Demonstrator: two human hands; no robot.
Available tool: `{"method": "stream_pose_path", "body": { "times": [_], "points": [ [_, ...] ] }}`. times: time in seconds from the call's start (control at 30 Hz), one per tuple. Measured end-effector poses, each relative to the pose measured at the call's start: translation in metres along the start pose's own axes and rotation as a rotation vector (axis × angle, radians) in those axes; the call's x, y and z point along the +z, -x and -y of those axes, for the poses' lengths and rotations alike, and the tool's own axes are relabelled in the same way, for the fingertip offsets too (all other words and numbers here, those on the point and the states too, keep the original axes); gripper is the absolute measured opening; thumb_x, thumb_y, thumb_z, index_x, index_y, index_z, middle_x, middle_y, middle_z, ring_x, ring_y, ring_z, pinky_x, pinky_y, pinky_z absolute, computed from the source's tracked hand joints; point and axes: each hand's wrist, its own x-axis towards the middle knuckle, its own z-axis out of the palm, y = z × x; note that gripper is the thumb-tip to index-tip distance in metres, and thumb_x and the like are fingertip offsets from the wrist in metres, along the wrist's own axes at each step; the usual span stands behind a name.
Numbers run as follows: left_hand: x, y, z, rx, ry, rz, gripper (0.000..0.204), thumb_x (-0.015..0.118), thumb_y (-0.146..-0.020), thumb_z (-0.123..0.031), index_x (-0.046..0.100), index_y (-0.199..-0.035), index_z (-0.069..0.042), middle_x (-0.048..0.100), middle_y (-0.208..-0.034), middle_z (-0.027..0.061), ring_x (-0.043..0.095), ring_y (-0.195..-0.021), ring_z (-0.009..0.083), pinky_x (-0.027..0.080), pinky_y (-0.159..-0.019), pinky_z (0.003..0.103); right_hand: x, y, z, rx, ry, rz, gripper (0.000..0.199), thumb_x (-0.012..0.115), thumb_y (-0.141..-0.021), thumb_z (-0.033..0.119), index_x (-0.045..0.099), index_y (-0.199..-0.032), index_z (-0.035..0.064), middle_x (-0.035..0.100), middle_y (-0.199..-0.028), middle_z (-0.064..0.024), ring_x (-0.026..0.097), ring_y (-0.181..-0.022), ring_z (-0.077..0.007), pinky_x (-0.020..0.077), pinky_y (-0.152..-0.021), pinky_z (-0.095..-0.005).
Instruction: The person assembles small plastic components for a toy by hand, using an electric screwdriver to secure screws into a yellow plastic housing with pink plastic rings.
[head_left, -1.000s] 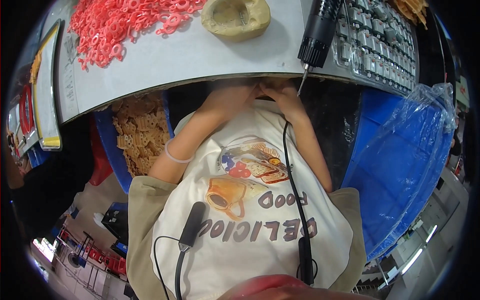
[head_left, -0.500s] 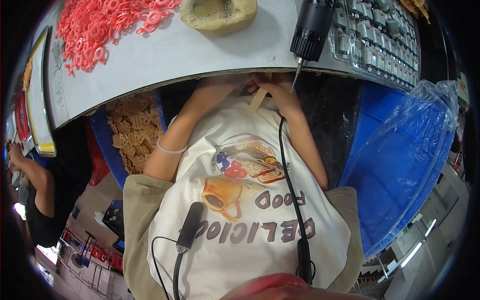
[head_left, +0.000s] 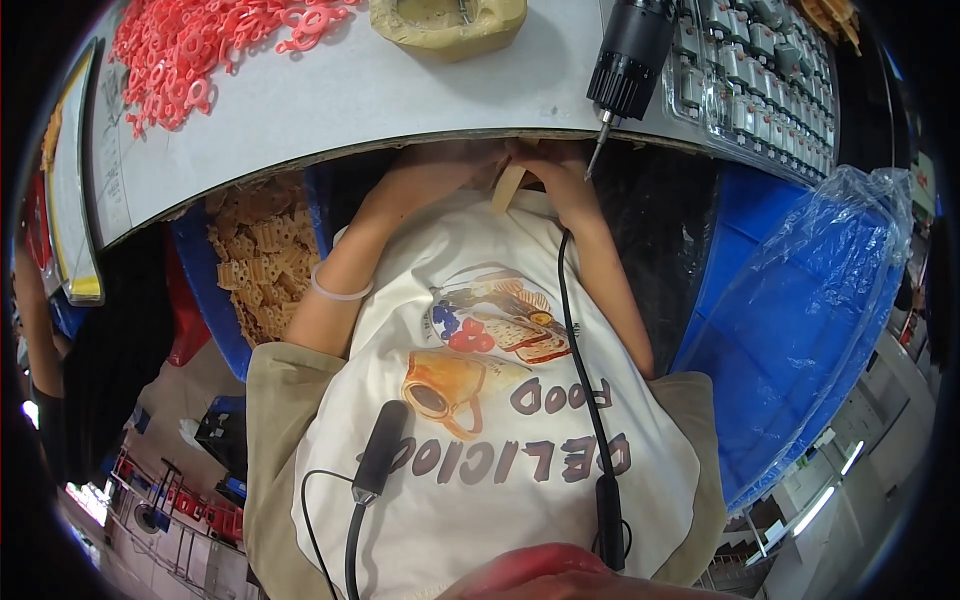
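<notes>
Both hands are close together in my lap, just below the table's near edge. My right hand (head_left: 556, 167) has its fingers curled around the upper part of a flat, pale tan strip (head_left: 508, 190), whose lower end points down toward my white apron (head_left: 390, 300). Beside it, my left hand (head_left: 458, 163) reaches in toward the strip, but its fingers are blurred and partly under the edge. Above the right hand, a black electric screwdriver (head_left: 632, 65) hangs with its bit pointing down.
On the grey table (head_left: 300, 120) are a heap of coral-pink plastic rings (head_left: 190, 60), a yellowish hollow block (head_left: 450, 35) and a clear tray of small grey parts (head_left: 760, 90). Blue bins stand at both sides; the left holds tan pieces (head_left: 265, 260), the right a clear bag (head_left: 800, 290). A person's arm (head_left: 35, 320) shows far left.
The strip has shifted slightly left and turned a little more upright. My left hand has come slightly nearer to the right. The other person's arm at far left has moved.
</notes>
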Motion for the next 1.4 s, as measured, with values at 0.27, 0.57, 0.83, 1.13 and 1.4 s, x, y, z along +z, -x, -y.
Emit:
{"method": "stream_pose_path", "body": {
  "times": [0.27, 0.57, 0.83, 1.13, 1.4],
  "points": [
    [0.002, 0.001, 0.011, 0.379, -0.418, -0.127, 0.030, 0.051, -0.093, -0.030, 0.058, -0.112, -0.008, 0.062, -0.106, 0.0104, 0.057, -0.097, 0.0243, 0.042, -0.088, 0.034, 0.004, 0.004, 0.000, -0.062, -0.099, -0.085, 0.020, 0.064, -0.082, 0.006, 0.057, -0.099, -0.0019, 0.064, -0.082, -0.0084, 0.063, -0.071, -0.0137, 0.0523, -0.056, -0.0248],
    [0.005, -0.008, 0.028, 0.224, -0.225, -0.071, 0.031, 0.050, -0.093, -0.031, 0.058, -0.111, -0.007, 0.061, -0.108, 0.0114, 0.056, -0.099, 0.0242, 0.041, -0.089, 0.033, 0.003, -0.003, -0.012, -0.290, 0.118, -0.077, 0.019, 0.060, -0.083, 0.003, 0.056, -0.100, -0.0015, 0.062, -0.087, -0.0075, 0.060, -0.080, -0.0159, 0.0496, -0.069, -0.0280],
    [0.001, 0.005, 0.005, 0.388, -0.442, -0.084, 0.034, 0.057, -0.088, -0.031, 0.059, -0.111, -0.006, 0.062, -0.099, 0.0137, 0.060, -0.087, 0.0242, 0.045, -0.081, 0.032, -0.006, -0.008, -0.024, -0.312, 0.126, 0.035, 0.022, 0.057, -0.085, 0.002, 0.053, -0.107, -0.0020, 0.061, -0.097, -0.0091, 0.057, -0.088, -0.0151, 0.0468, -0.076, -0.0296],
    [0.003, -0.008, 0.028, 0.196, -0.065, -0.134, 0.033, 0.062, -0.087, -0.032, 0.061, -0.105, -0.005, 0.064, -0.088, 0.0064, 0.058, -0.082, 0.0166, 0.047, -0.074, 0.031, 0.007, -0.005, -0.018, -0.187, 0.064, -0.047, 0.026, 0.057, -0.079, -0.004, 0.057, -0.105, 0.0007, 0.059, -0.092, -0.0047, 0.057, -0.087, -0.0139, 0.0467, -0.078, -0.0278],
    [-0.001, -0.020, 0.046, 0.203, 0.177, -0.095, 0.044, 0.068, -0.080, -0.036, 0.060, -0.110, -0.005, 0.062, -0.106, 0.0108, 0.057, -0.097, 0.0216, 0.044, -0.088, 0.033, 0.015, -0.008, -0.009, -0.211, 0.062, -0.070, 0.021, 0.058, -0.082, 0.002, 0.059, -0.103, 0.0007, 0.060, -0.093, -0.0046, 0.056, -0.086, -0.0133, 0.0452, -0.078, -0.0271]
  ]
}}
